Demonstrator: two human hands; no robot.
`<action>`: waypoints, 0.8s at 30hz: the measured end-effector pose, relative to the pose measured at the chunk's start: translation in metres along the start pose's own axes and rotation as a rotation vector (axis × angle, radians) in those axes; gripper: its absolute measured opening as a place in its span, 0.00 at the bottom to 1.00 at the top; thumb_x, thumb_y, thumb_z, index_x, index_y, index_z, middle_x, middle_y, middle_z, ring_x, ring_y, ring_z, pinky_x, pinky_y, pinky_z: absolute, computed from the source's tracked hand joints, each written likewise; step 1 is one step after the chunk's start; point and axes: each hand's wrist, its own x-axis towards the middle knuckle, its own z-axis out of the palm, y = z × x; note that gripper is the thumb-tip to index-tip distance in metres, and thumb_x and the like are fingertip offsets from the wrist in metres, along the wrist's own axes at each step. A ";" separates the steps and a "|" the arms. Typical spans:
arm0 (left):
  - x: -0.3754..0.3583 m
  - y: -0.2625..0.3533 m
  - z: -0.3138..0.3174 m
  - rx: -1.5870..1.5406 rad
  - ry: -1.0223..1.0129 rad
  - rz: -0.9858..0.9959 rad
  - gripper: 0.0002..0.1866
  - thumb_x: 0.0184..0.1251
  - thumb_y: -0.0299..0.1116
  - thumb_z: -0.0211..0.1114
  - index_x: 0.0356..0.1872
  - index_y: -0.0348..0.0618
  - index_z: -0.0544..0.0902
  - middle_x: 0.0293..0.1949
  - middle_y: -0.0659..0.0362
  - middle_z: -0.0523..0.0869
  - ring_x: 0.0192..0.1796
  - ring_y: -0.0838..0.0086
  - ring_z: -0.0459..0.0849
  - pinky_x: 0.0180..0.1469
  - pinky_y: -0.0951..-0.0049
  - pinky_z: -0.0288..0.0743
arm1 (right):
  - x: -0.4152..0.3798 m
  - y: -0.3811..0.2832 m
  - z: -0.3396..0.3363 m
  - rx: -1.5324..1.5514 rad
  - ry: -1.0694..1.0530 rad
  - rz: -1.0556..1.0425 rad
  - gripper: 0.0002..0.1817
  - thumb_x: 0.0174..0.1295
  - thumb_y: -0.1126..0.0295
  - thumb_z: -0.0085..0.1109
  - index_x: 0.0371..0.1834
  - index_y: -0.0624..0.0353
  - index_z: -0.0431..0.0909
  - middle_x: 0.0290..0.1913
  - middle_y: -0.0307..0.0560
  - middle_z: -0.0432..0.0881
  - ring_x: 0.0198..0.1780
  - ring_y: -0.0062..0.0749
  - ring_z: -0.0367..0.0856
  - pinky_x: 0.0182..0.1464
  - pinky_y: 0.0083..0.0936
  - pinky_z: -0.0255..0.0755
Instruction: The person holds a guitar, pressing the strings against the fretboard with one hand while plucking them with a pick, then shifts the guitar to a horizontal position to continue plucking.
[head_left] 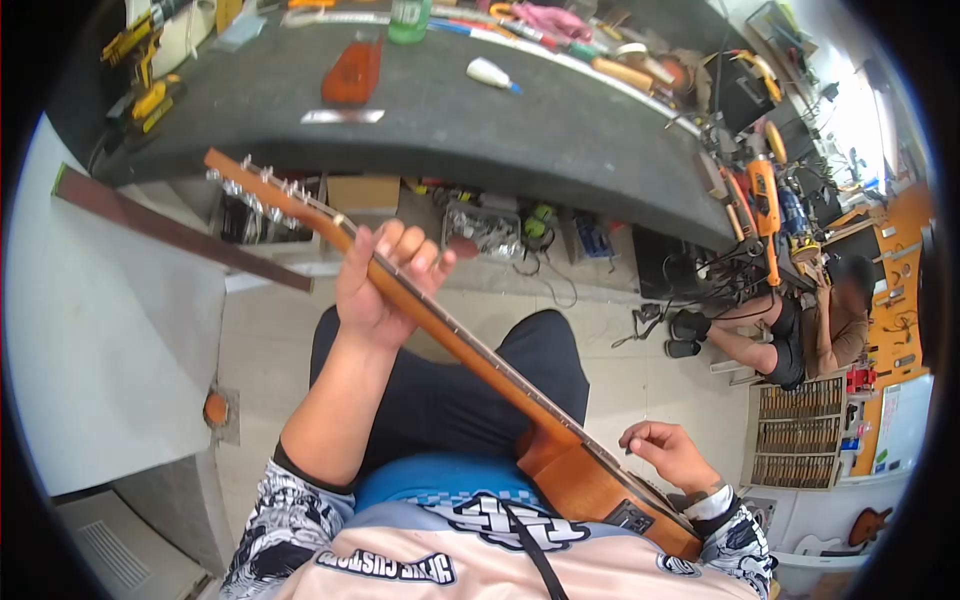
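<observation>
An acoustic guitar (570,465) rests across my lap, its neck slanting up to the left and its headstock (262,187) close to the bench edge. My left hand (378,290) is closed round the neck near the headstock end, thumb on one side and fingers curled over the fretboard. Over the strings by the guitar's body hovers my right hand (675,455), its thumb and forefinger pinched on a small dark piece that looks like a guitar pick (628,450). The body's soundboard is mostly turned away from me. A dark control panel (630,516) sits in its side.
A dark workbench (430,110) curves ahead, bearing an orange-brown block (352,75), a white bottle (490,74), a green bottle (408,22) and many tools. Yellow drills (150,95) lie left. At right, a seated person (830,330) is near tool racks. Boxes and cables lie under the bench.
</observation>
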 end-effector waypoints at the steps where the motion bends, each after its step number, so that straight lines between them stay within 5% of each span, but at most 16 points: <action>1: 0.001 0.000 0.002 0.001 -0.004 0.000 0.20 0.72 0.56 0.58 0.28 0.55 0.70 0.28 0.69 0.68 0.37 0.79 0.74 0.64 0.60 0.65 | -0.003 -0.002 -0.003 0.056 -0.031 -0.032 0.06 0.69 0.74 0.58 0.41 0.66 0.82 0.43 0.43 0.84 0.48 0.23 0.78 0.55 0.24 0.72; 3: 0.000 0.000 0.002 0.021 0.003 0.002 0.16 0.72 0.50 0.59 0.28 0.55 0.70 0.28 0.70 0.68 0.38 0.78 0.75 0.63 0.60 0.67 | -0.004 -0.002 -0.005 0.080 -0.078 -0.052 0.08 0.70 0.71 0.60 0.41 0.67 0.82 0.44 0.42 0.85 0.44 0.22 0.80 0.50 0.22 0.75; 6: -0.001 0.001 0.001 0.108 -0.025 0.020 0.11 0.69 0.44 0.59 0.30 0.53 0.71 0.30 0.68 0.70 0.40 0.76 0.75 0.59 0.61 0.69 | 0.009 0.032 -0.005 -0.109 0.007 0.243 0.08 0.68 0.71 0.62 0.41 0.67 0.82 0.42 0.42 0.85 0.44 0.23 0.80 0.49 0.23 0.76; 9: -0.005 0.001 0.007 0.266 0.087 0.050 0.09 0.66 0.41 0.59 0.34 0.51 0.72 0.33 0.65 0.72 0.42 0.73 0.75 0.55 0.62 0.70 | 0.005 0.031 -0.004 -0.440 0.059 0.052 0.08 0.67 0.70 0.64 0.40 0.66 0.83 0.39 0.43 0.85 0.43 0.25 0.81 0.47 0.25 0.76; 10: -0.005 0.001 0.001 0.287 0.088 0.066 0.11 0.65 0.43 0.60 0.37 0.50 0.71 0.36 0.63 0.73 0.43 0.70 0.75 0.53 0.61 0.70 | -0.002 0.004 0.002 -0.548 0.003 -0.184 0.07 0.66 0.71 0.63 0.39 0.65 0.83 0.40 0.44 0.85 0.44 0.27 0.81 0.49 0.26 0.75; 14: -0.005 0.001 0.004 0.375 0.144 0.082 0.13 0.66 0.46 0.58 0.35 0.49 0.70 0.33 0.60 0.77 0.42 0.68 0.76 0.52 0.61 0.70 | -0.012 -0.006 -0.013 0.170 -0.146 -0.225 0.08 0.69 0.71 0.59 0.40 0.66 0.83 0.44 0.43 0.84 0.47 0.28 0.79 0.55 0.25 0.71; 17: -0.005 0.004 -0.004 0.410 0.005 0.023 0.15 0.67 0.49 0.56 0.30 0.51 0.68 0.25 0.60 0.78 0.40 0.67 0.77 0.54 0.61 0.69 | -0.001 0.011 -0.012 0.055 -0.184 -0.014 0.10 0.70 0.69 0.59 0.43 0.66 0.82 0.45 0.44 0.84 0.47 0.25 0.78 0.55 0.23 0.71; 21: -0.003 0.014 -0.011 0.479 -0.124 -0.013 0.18 0.67 0.52 0.56 0.27 0.53 0.67 0.20 0.60 0.77 0.38 0.67 0.78 0.56 0.61 0.68 | 0.014 0.056 -0.006 -0.056 0.093 0.196 0.12 0.70 0.67 0.59 0.44 0.66 0.83 0.42 0.39 0.85 0.45 0.21 0.78 0.53 0.21 0.71; 24: -0.001 0.016 -0.009 0.488 -0.125 -0.026 0.19 0.65 0.54 0.60 0.26 0.54 0.67 0.21 0.60 0.78 0.37 0.68 0.78 0.54 0.62 0.67 | 0.010 0.025 -0.002 -0.055 0.024 0.112 0.09 0.71 0.69 0.57 0.41 0.65 0.82 0.41 0.39 0.84 0.46 0.22 0.78 0.55 0.23 0.71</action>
